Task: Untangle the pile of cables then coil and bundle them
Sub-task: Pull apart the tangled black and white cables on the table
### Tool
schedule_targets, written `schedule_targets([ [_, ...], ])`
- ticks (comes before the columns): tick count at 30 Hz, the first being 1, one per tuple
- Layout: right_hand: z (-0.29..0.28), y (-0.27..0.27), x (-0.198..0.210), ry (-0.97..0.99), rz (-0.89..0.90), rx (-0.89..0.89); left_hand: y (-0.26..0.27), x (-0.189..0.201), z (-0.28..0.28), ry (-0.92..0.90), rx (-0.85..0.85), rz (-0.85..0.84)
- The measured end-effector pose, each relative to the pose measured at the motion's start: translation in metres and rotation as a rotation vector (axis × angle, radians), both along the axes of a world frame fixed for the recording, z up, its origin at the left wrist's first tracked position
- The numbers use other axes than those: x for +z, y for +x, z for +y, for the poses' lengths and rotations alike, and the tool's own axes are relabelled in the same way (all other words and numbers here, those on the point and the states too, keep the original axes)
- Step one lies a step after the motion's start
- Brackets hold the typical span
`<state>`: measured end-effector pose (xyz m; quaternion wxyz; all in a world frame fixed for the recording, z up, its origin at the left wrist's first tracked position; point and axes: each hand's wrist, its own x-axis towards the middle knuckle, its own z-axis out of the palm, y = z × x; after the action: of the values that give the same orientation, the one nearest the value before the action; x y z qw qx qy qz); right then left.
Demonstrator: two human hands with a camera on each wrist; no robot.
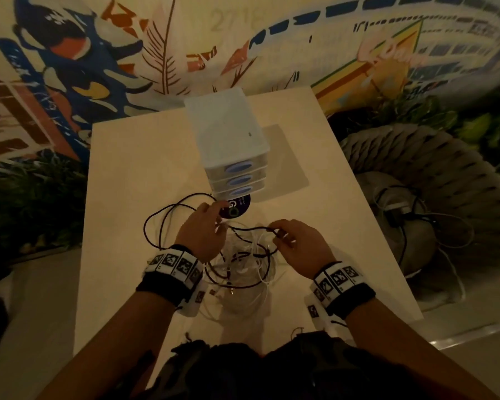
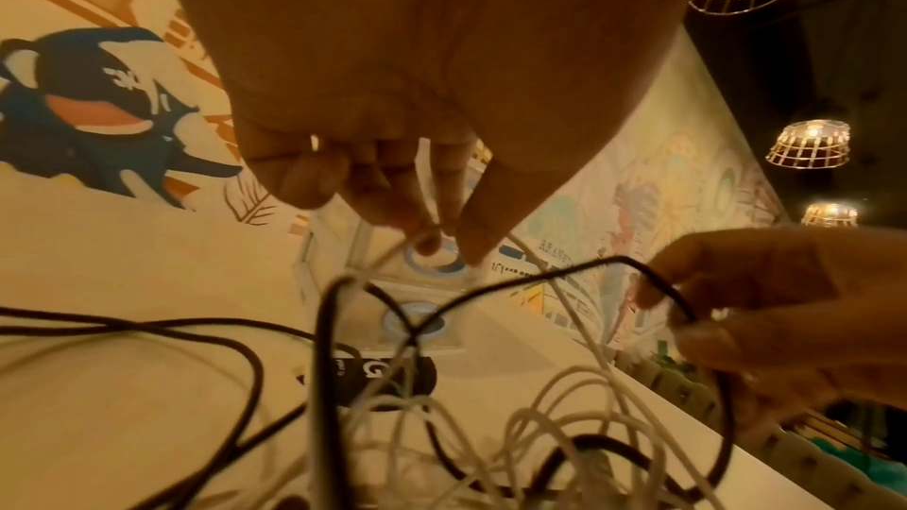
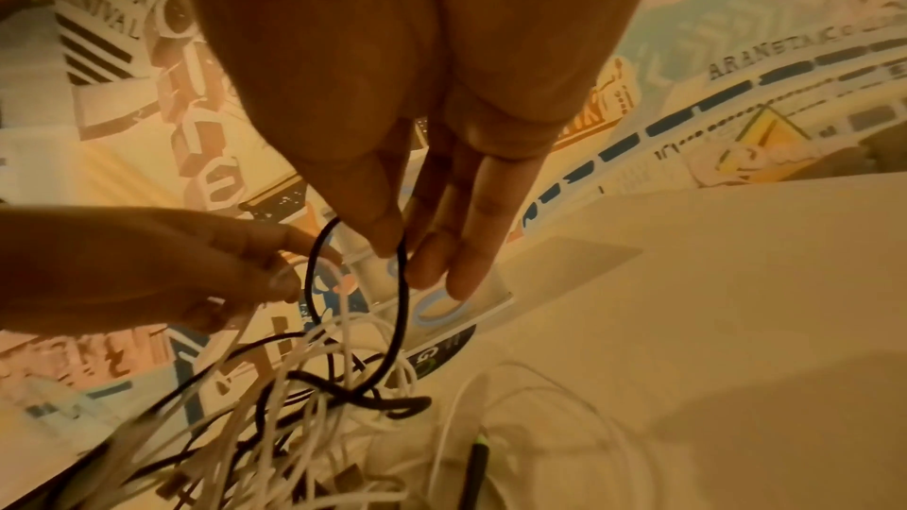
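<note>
A tangled pile of white cables [image 1: 256, 265] and a black cable [image 1: 251, 228] lies on the pale table [image 1: 127, 183] between my hands. My left hand [image 1: 217, 223] is at the pile's far left; in the left wrist view its thumb and fingers [image 2: 442, 239] pinch a white cable [image 2: 564, 297] lifted off the heap. My right hand [image 1: 276, 235] pinches a raised loop of the black cable [image 3: 405, 305] between thumb and fingertips [image 3: 407, 254]. More black loops spread out on the table to the left. A black plug tip [image 3: 478, 456] lies among the white strands.
A white three-drawer unit [image 1: 228, 131] with blue oval handles stands just beyond the hands, a dark round disc [image 1: 238, 207] at its foot. A wicker chair [image 1: 445, 174] with more cables on its cushion sits right of the table. A mural wall rises behind.
</note>
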<state>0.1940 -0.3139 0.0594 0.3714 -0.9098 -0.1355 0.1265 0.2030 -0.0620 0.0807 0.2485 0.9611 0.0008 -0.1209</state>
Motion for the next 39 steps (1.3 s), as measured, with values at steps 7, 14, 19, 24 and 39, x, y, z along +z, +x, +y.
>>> schedule_targets([
  [7, -0.013, -0.01, 0.005, 0.06, 0.063, 0.048, -0.025, 0.007, -0.022, 0.119, -0.401, -0.2],
  [14, 0.006, -0.008, 0.031, 0.057, 0.058, 0.205, -0.023, 0.0, -0.034, 0.21, -0.354, -0.322],
  [19, 0.012, 0.002, 0.041, 0.096, -0.014, 0.1, -0.023, -0.005, -0.031, 0.285, -0.169, -0.296],
  [24, -0.031, 0.003, 0.031, 0.185, 0.015, -0.087, -0.021, -0.016, -0.001, 0.316, -0.054, -0.118],
  [39, 0.047, 0.008, 0.054, -0.169, 0.049, 0.187, -0.029, -0.004, -0.026, 0.276, -0.182, -0.378],
])
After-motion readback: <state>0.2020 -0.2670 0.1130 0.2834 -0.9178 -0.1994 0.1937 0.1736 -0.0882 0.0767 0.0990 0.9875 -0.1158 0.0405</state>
